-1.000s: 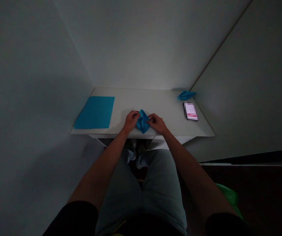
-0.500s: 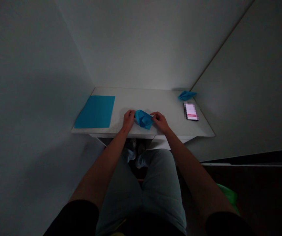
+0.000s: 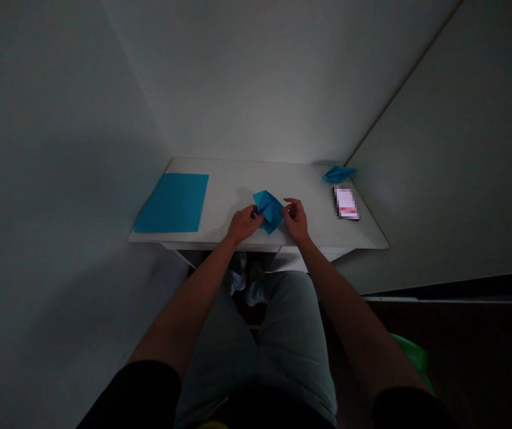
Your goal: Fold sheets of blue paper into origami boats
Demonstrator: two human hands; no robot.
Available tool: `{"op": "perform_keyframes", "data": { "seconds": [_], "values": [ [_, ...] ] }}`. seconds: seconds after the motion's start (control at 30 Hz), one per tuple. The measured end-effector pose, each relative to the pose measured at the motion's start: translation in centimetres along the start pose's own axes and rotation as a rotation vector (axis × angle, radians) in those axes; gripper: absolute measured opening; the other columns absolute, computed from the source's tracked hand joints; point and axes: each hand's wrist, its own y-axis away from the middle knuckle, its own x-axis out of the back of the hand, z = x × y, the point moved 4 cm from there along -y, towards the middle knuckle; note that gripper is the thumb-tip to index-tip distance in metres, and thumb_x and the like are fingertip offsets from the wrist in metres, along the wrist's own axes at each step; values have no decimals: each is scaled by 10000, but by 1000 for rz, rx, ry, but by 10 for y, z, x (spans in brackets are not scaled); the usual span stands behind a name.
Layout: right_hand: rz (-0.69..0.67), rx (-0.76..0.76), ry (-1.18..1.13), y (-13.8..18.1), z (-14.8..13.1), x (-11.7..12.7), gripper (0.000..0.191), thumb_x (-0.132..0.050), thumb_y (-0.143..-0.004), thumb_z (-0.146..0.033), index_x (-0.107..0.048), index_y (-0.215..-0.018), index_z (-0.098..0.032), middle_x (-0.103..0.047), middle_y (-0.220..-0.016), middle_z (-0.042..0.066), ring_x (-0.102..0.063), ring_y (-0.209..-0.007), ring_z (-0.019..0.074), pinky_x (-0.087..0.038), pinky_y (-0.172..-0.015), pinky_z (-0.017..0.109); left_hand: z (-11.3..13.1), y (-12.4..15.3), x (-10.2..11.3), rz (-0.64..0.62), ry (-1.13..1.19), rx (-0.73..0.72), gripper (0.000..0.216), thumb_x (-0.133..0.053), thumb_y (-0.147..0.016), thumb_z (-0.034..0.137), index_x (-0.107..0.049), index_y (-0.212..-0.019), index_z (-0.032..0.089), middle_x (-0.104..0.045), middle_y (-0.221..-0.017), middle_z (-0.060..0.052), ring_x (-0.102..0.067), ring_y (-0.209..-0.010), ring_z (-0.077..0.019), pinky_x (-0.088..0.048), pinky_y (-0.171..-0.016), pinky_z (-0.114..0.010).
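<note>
I have the folded blue paper point(image 3: 271, 210) at the middle of the bench point(image 3: 233, 177), near its front edge. The left hand point(image 3: 243, 223), fingers curled, pinches it; the right hand point(image 3: 297, 221), fingers partly spread, grips its other side. A flat blue sheet point(image 3: 173, 204) covers the bench's left end; a phone point(image 3: 346, 202) lies toward its right.

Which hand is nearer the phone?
Right. The right hand is left of the phone, apart from it; the left hand is farther left, across the folded blue paper.
</note>
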Motion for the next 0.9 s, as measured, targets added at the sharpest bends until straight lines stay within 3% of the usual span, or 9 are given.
{"op": "perform_keyframes", "data": {
  "seconds": [0.13,0.3,0.37,0.47,0.57,0.73,0.9],
  "values": [
    [-104,14,49,5,-11,-6,490,-657,-948,-517,-577,-1357,-260,-661,-969,10,-554,-676,160,-468,-651,314,-4,-2,2,71,79,33,97,-631,-989,268,-714,-971,222,-764,-883,-41,-699,-820,-235,-528,-789,-351],
    [-311,11,248,12,-17,-17,615,-749,-878,-544,-579,-1385,-240,-734,-1001,30,-625,-709,182,-458,-671,316,-8,-3,9,260,230,46,156,-572,-984,213,-724,-1018,197,-776,-973,-66,-700,-874,-227,-556,-863,-356],
    [-367,-3,340,11,-15,-20,522,-738,-880,-551,-639,-1282,-234,-741,-946,33,-639,-735,200,-441,-684,317,-10,-3,10,305,280,53,147,-572,-986,211,-715,-1023,201,-775,-969,-64,-708,-885,-223,-559,-867,-349],
    [-421,24,436,9,-12,-23,290,-659,-918,-515,-680,-971,-231,-711,-832,39,-620,-759,215,-400,-698,323,-15,-3,9,300,363,100,111,-601,-985,214,-684,-1058,216,-746,-873,-25,-703,-790,-201,-546,-772,-309],
    [-340,14,390,5,-9,-20,266,-566,-951,-476,-613,-844,-238,-667,-779,32,-583,-737,208,-384,-698,325,-17,-2,9,307,394,115,82,-634,-972,178,-637,-1036,231,-726,-839,3,-697,-762,-181,-522,-731,-275],
    [-52,-52,191,0,-3,-7,344,-494,-1000,-588,-521,-892,-263,-635,-798,21,-575,-741,208,-447,-740,339,-14,-2,10,298,359,121,75,-622,-988,158,-604,-970,230,-694,-785,12,-693,-740,-180,-494,-736,-285],
    [30,-82,82,-1,1,-3,407,-510,-1013,-684,-503,-979,-278,-678,-879,33,-613,-797,217,-507,-774,350,-13,-3,8,217,257,111,103,-635,-914,131,-623,-873,225,-607,-690,38,-622,-684,-182,-417,-687,-292]
  ]
}}
